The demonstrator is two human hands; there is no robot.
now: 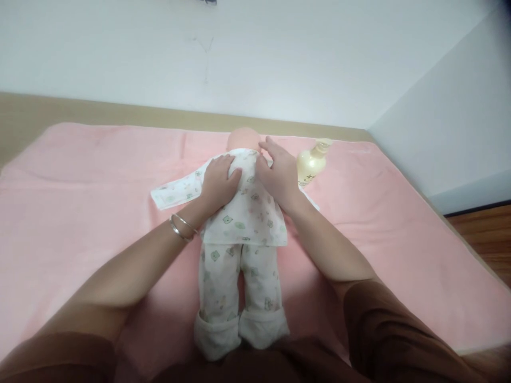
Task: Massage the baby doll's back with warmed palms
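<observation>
left hand [222, 182], right hand [279, 171] loosely spread, gripping nothing: we should press lightly, shirt [246, 210] flat beneath our fingers.

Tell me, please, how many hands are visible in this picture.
2. The left hand lies on the shirt; the right hand is beside the doll's head.

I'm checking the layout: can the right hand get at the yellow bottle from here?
Probably yes: the right hand, at the shoulder of the doll, is close beside the yellow bottle, with nothing visible standing between them.
</observation>
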